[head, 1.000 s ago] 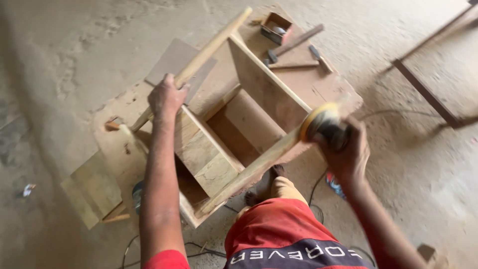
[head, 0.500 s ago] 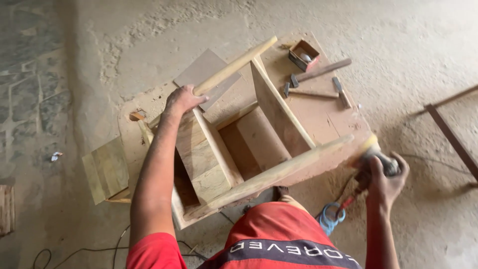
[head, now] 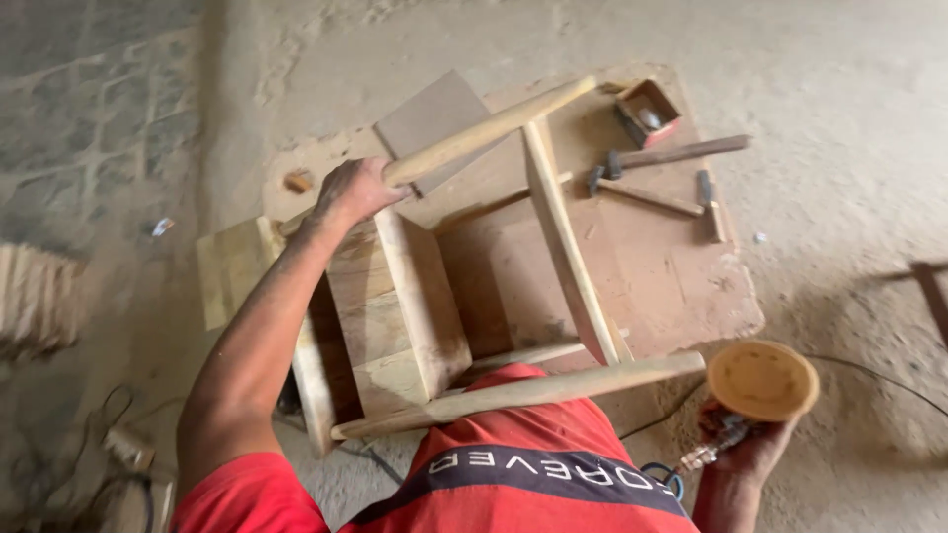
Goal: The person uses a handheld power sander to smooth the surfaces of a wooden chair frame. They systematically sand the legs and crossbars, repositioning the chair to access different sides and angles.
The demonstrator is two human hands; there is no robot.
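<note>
left hand (head: 357,190) is gripping the stool leg (head: 484,133), fingers wrapped, steadying the stool frame (head: 415,296); right hand (head: 736,444) is holding the disc sander (head: 762,380) clear, fingers closed.

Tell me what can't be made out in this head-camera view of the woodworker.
- Right hand: mostly hidden behind the sander disc; its grip is unclear.
- Sander body: covered by that disc and hand.
- Small box: contents too small to identify.
- Stool: near part blocked by the red shirt.
- Left hand: palm turned away, on the upper leg.
</note>
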